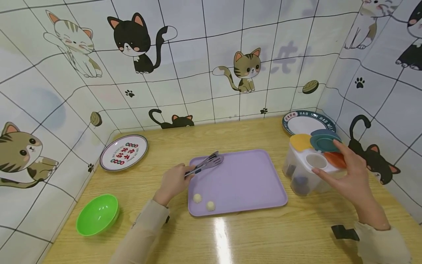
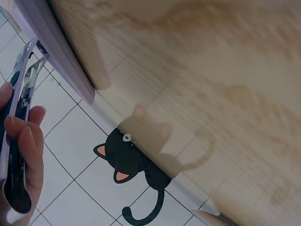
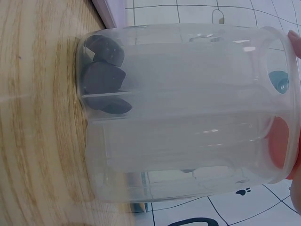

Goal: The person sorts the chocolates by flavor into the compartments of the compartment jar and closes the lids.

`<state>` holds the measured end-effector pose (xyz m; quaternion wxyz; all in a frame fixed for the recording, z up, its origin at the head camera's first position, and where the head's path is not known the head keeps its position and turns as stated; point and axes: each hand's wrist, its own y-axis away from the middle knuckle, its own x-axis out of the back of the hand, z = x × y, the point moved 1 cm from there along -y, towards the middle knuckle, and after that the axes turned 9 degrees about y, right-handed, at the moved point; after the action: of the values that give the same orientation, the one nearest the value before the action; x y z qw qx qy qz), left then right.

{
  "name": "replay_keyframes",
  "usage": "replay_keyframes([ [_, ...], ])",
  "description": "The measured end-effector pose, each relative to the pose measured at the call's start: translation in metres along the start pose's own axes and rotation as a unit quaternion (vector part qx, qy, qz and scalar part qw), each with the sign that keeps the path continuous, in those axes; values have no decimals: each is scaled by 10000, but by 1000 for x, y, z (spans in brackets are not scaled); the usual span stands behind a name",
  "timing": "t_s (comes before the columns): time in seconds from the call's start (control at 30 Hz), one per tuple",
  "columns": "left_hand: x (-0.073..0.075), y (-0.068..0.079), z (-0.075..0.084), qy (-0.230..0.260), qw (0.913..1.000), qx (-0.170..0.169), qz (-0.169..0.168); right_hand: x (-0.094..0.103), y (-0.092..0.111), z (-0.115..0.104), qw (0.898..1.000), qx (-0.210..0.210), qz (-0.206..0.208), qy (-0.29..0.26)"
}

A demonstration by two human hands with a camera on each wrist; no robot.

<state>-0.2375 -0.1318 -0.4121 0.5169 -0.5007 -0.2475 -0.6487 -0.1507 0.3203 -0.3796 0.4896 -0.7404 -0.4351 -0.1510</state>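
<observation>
Wood-grain table (image 1: 257, 238), cat-print walls (image 1: 197, 73), purple tray (image 1: 245, 183) with two pale balls (image 1: 210, 206), clear container (image 1: 302, 171) of dark pieces (image 3: 103, 75), left hand (image 1: 174, 184) gripping tongs (image 1: 211, 162), right hand (image 1: 352, 176) spread, touching container

the tray (image 1: 240, 183) lies right of the bowl (image 1: 97, 216), left of the container (image 1: 295, 163).

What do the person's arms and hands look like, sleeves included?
The left sleeve and right sleeve are light beige; a black strap-like piece shows beside the right one, a smaller dark piece beside the left. The left hand and right hand are ungloved.
</observation>
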Motion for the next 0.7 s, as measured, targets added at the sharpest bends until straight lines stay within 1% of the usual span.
replay_keyframes([
  [0.1,-2,0,0,-99,9997,-164,144,1,0,0,10000,6,-1,32],
  [0.17,-3,1,0,-125,9995,-201,211,1,0,0,10000,-4,-26,53],
  [0.37,-2,6,-3,35,9996,-52,258,-1,0,-1,9999,-10,-53,85],
  [0.53,5,4,1,61,9991,-158,378,0,-1,-1,9999,-57,-63,55],
  [0.7,15,0,11,6,9983,-359,448,0,-1,-1,9999,-89,-98,74],
])
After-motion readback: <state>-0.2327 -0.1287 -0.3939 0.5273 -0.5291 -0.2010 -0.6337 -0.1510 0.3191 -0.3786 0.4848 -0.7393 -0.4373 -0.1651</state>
